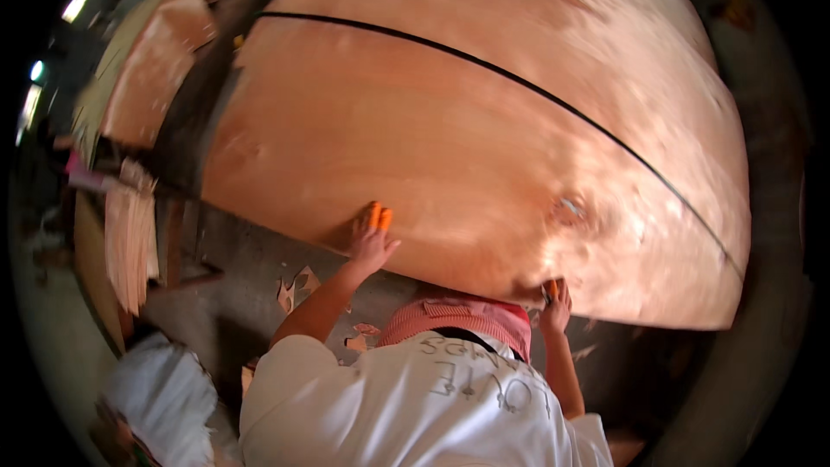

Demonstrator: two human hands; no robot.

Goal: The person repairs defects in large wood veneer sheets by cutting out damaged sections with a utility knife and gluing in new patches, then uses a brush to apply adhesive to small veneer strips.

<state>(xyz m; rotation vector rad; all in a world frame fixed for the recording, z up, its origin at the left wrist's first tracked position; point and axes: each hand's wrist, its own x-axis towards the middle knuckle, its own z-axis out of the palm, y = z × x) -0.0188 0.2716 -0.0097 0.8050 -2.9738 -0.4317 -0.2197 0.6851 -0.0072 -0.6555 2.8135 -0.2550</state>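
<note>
Two rows of dark, upside-down lettering cross the white shirt.

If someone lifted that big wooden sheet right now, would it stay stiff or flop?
The wooden sheet would probably flop, since it looks thin and ripples on its right side. It may also be awkward to lift, spreading far beyond the left hand and right hand.
</note>
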